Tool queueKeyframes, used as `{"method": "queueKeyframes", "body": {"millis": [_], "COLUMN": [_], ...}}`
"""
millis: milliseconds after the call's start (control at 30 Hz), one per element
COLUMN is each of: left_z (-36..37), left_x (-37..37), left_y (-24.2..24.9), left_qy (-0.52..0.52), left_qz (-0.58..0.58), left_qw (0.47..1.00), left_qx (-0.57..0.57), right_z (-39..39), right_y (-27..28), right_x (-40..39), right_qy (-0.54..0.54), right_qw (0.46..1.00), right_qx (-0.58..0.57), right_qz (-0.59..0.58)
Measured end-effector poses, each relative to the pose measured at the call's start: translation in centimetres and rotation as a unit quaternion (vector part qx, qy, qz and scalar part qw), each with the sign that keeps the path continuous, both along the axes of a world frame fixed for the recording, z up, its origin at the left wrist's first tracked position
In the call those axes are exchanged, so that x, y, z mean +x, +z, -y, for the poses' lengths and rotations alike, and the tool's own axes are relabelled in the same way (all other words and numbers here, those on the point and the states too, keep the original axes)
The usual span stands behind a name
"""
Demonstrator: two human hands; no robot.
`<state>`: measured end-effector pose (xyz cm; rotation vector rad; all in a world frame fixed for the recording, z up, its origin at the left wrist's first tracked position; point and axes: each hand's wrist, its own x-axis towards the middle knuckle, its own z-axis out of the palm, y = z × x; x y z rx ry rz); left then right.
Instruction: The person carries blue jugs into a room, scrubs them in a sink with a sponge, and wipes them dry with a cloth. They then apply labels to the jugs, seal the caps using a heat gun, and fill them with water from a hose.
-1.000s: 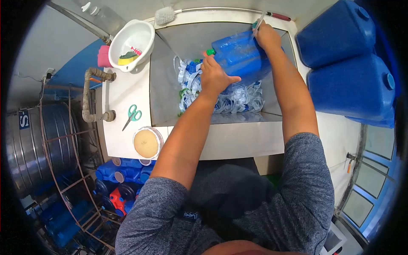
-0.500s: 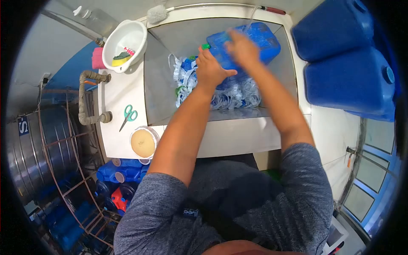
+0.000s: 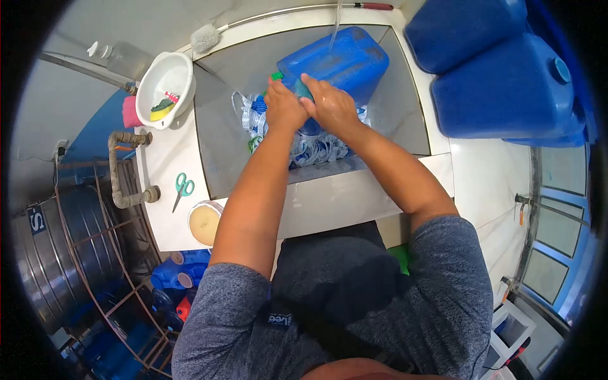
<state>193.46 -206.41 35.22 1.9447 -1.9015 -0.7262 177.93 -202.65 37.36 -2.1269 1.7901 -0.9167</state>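
In the grey sink (image 3: 212, 145) a blue water jug (image 3: 348, 60) lies tilted on its side, with a green cap (image 3: 277, 76) at its left end. A thin stream of water (image 3: 336, 28) runs down onto it. My left hand (image 3: 286, 113) is closed on the jug's near left end, just below the cap. In my right hand (image 3: 334, 109) is a teal scouring pad (image 3: 303, 90), gripped against the jug close to my left hand. Under the jug sits a heap of white and blue plastic strips (image 3: 313, 152), partly hidden by my hands.
Left of the sink are a white basin (image 3: 144, 92) with a yellow-green sponge (image 3: 163, 111), green-handled scissors (image 3: 183, 185) and a round tub (image 3: 204, 225). A long-handled brush (image 3: 206, 39) lies along the back ledge. Large blue jugs (image 3: 500, 92) stand at the right.
My right hand has come left and nearer, from over the jug's middle to beside my left hand. The jug has turned so its right end sits lower. The camera view has shifted.
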Motion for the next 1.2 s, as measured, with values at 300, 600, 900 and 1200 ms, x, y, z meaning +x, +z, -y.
{"method": "queueKeyframes", "body": {"millis": [300,600,900,1200], "left_z": [-1.7,-2.6,-1.8,-0.6], "left_x": [-0.8,-1.0,0.4,-0.3], "left_y": [3.4,3.4,2.7,2.7], "left_qy": [-0.032,-0.041,-0.035,-0.042], "left_qz": [0.069,0.05,0.026,0.039], "left_qw": [0.997,0.998,0.999,0.998], "left_qx": [0.018,-0.009,-0.02,0.001], "right_z": [7.3,13.1,9.1,4.9], "right_y": [2.2,2.5,1.6,1.8], "right_x": [-7.1,-6.2,-2.2,1.0], "right_qy": [-0.159,-0.164,-0.037,0.025], "right_qw": [0.977,0.974,0.989,0.982], "right_qx": [0.131,0.11,0.121,0.141], "right_qz": [-0.052,-0.112,-0.082,-0.125]}}
